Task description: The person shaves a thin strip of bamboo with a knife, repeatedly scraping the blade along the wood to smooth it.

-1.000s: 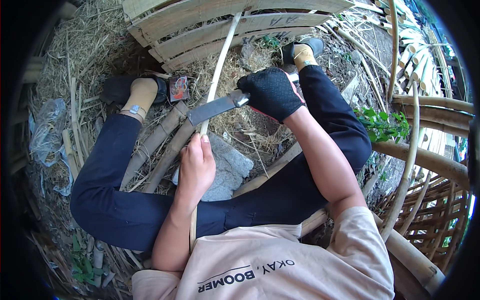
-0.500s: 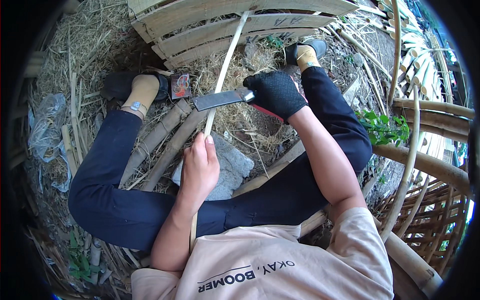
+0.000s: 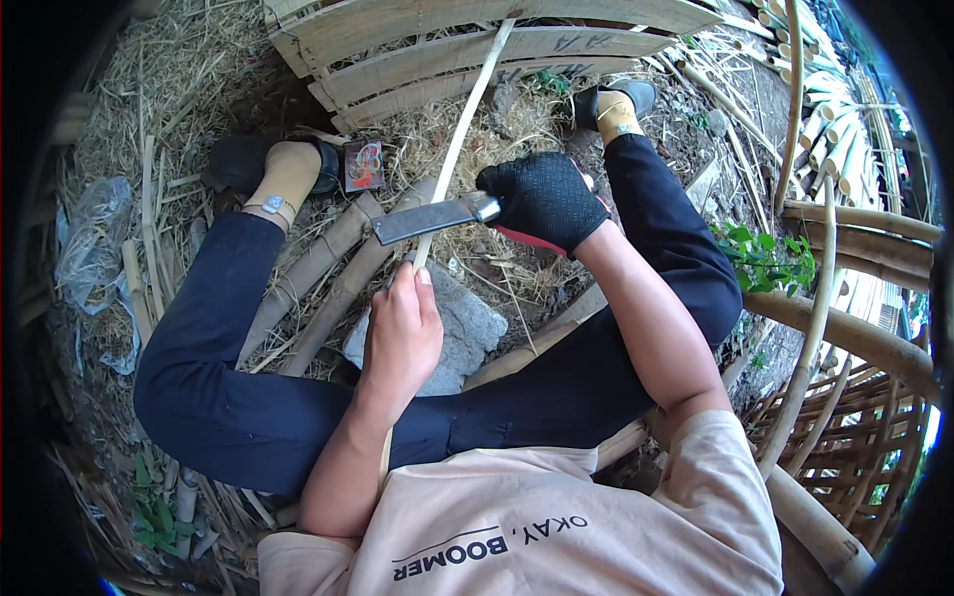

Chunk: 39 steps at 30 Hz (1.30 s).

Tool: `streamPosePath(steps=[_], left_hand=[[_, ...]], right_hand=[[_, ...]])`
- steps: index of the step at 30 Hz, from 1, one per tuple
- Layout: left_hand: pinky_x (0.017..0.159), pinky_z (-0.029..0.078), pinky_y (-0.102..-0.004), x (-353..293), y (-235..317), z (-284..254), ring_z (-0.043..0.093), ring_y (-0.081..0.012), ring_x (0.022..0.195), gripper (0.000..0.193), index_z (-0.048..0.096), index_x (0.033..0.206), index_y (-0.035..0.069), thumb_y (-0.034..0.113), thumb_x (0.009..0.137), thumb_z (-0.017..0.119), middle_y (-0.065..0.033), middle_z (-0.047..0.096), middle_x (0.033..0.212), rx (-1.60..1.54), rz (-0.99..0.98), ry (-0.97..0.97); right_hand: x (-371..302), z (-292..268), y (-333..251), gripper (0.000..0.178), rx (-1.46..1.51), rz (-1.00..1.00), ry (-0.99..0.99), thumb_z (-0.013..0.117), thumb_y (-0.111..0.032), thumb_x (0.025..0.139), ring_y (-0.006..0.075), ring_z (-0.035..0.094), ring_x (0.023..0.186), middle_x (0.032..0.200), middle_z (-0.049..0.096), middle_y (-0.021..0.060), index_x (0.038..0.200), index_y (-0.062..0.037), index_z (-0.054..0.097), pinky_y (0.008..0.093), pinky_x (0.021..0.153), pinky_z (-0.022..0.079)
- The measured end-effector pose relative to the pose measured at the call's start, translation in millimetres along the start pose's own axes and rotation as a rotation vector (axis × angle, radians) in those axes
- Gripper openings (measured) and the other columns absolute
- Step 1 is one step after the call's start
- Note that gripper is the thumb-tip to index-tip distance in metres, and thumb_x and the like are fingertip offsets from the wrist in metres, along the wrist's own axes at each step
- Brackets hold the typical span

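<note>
A long, pale bamboo strip (image 3: 464, 127) runs from in front of the wooden slats down between my legs. My bare left hand (image 3: 401, 323) is closed around it, thumb lying along the strip. In a black textured glove with red on the palm side, my right hand (image 3: 545, 203) grips a knife (image 3: 425, 221) with a broad, flat blade. That blade lies across the strip, a little beyond my left fingertips, its end pointing left. Most of the knife's handle is hidden in the glove. Below my left hand sits a grey stone block (image 3: 462, 333).
A slatted wooden crate (image 3: 417, 50) stands ahead. Bamboo pieces (image 3: 333, 288) and straw cover the ground by my left leg, near a small red packet (image 3: 364, 165) and a clear plastic bag (image 3: 96, 238). Right are bamboo rails (image 3: 855, 333), stacked poles (image 3: 840, 149) and a woven basket (image 3: 865, 437).
The knife has come slightly down the strip toward my left hand, with my gloved hand lower too. The strip's far end has shifted a little to the right.
</note>
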State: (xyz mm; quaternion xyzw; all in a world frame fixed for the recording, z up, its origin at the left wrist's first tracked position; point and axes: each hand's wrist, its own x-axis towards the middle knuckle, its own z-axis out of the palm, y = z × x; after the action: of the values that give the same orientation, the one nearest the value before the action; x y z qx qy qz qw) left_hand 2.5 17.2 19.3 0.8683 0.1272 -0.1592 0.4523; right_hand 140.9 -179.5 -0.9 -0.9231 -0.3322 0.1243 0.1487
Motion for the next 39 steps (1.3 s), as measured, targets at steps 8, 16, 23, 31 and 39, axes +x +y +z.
streamPosePath(steps=[8,16,23,31,39], left_hand=[[0.068,0.046,-0.0575,5.6,-10.5,5.8,0.061,-0.0508,0.076,0.026,0.057,0.105,-0.005,0.018,0.104,0.044,-0.0308,0.062,0.075,0.07,0.098,0.088],[0.075,0.046,-0.057,5.1,-10.6,5.3,0.061,-0.0517,0.083,0.032,0.058,0.113,-0.007,0.021,0.104,0.045,-0.0324,0.064,0.085,0.118,0.064,0.088],[0.072,0.045,-0.0567,3.7,-0.9,1.4,0.061,-0.0503,0.079,0.029,0.057,0.109,-0.007,0.018,0.104,0.044,-0.0304,0.063,0.082,0.089,0.027,0.012],[0.066,0.042,-0.0567,5.9,-4.3,2.0,0.059,-0.05,0.073,0.025,0.054,0.092,-0.004,0.017,0.103,0.046,-0.0288,0.059,0.072,0.012,0.114,0.067],[0.065,0.042,-0.056,7.9,-10.8,2.1,0.059,-0.0499,0.072,0.027,0.055,0.091,-0.004,0.018,0.103,0.046,-0.0294,0.059,0.073,-0.037,0.095,0.053]], right_hand=[[3.8,2.7,1.4,0.015,-0.052,0.239,0.05,0.068,-0.029,0.077,0.0337,0.071,0.075,0.075,0.071,0.0127,0.084,-0.0167,0.071,0.0458,0.068,0.055],[2.0,-9.4,4.7,0.014,-0.106,0.155,0.037,0.066,-0.029,0.08,0.0329,0.072,0.075,0.076,0.071,0.0128,0.083,-0.0172,0.072,0.045,0.068,0.055],[3.9,-3.2,24.8,0.023,-0.012,0.44,0.154,0.069,-0.032,0.08,0.036,0.07,0.078,0.08,0.071,0.0165,0.096,-0.0164,0.076,0.0456,0.073,0.056],[0.1,-10.8,2.2,0.019,0.05,0.163,0.059,0.069,-0.033,0.078,0.0356,0.07,0.074,0.075,0.07,0.0151,0.085,-0.0161,0.072,0.0467,0.07,0.055],[3.1,8.4,0.0,0.017,0.008,0.201,0.005,0.068,-0.032,0.079,0.0358,0.07,0.076,0.077,0.071,0.0142,0.086,-0.0169,0.072,0.0467,0.071,0.056]])
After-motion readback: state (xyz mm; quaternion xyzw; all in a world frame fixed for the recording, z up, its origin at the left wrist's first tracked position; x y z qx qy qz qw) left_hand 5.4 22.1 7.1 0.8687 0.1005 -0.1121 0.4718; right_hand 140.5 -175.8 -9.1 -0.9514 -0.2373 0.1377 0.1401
